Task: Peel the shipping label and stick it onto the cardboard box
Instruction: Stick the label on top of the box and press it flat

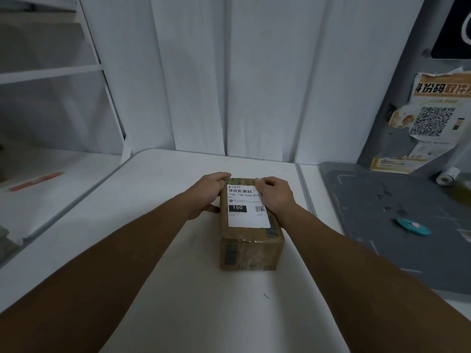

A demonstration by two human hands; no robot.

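Observation:
A small brown cardboard box [251,247] stands on the white table [178,289] straight ahead. A white shipping label [246,215] with a barcode, a black "150" block and a QR code lies flat on the box's top. My left hand [207,193] grips the box's far left corner, its thumb against the left side. My right hand [276,196] rests on the far right part of the top, with its fingers pressing on the label's upper right corner. Both forearms reach in from the bottom of the view.
A grey cutting mat [397,225] lies to the right with a teal cutter [414,226] on it. A small white roll [447,175] sits at the mat's far edge. Posters with a QR code [433,121] hang on the right wall. White shelving [51,72] stands at left.

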